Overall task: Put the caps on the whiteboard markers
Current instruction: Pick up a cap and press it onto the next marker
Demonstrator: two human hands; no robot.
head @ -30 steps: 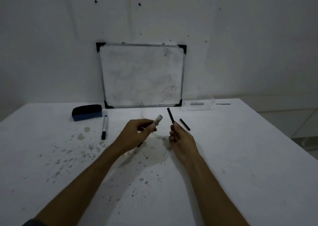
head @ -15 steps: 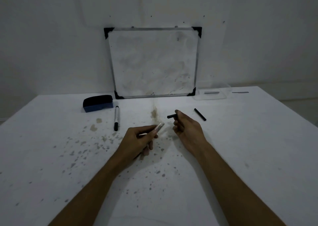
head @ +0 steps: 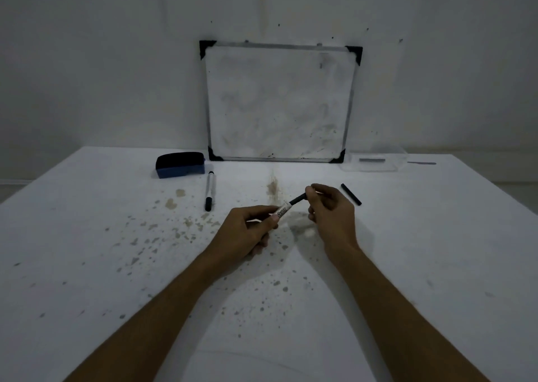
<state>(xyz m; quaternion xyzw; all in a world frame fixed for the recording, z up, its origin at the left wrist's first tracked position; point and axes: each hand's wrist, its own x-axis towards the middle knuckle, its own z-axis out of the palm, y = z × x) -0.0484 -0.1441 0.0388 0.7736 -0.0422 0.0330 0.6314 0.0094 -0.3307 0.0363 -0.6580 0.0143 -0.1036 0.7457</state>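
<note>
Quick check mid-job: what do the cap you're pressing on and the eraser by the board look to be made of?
Cap: looks like matte black plastic, a rigid straight tube with no shine. Whiteboard eraser: seemingly a blue plastic base with a dark rounded top, dull and possibly felt or foam; the dim light leaves that open.

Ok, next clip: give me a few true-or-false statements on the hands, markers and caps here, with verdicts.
1. The left hand holds a white-barrelled whiteboard marker. True.
2. The right hand is empty. False: its grip is on a black cap at the held marker's tip.
3. A loose black cap lies on the stained white table, right of the hands. True.
4. The blue felt eraser sits right of the framed whiteboard. False: left.
5. The second marker lies inside the clear plastic tray. False: on the table by the eraser.
</note>
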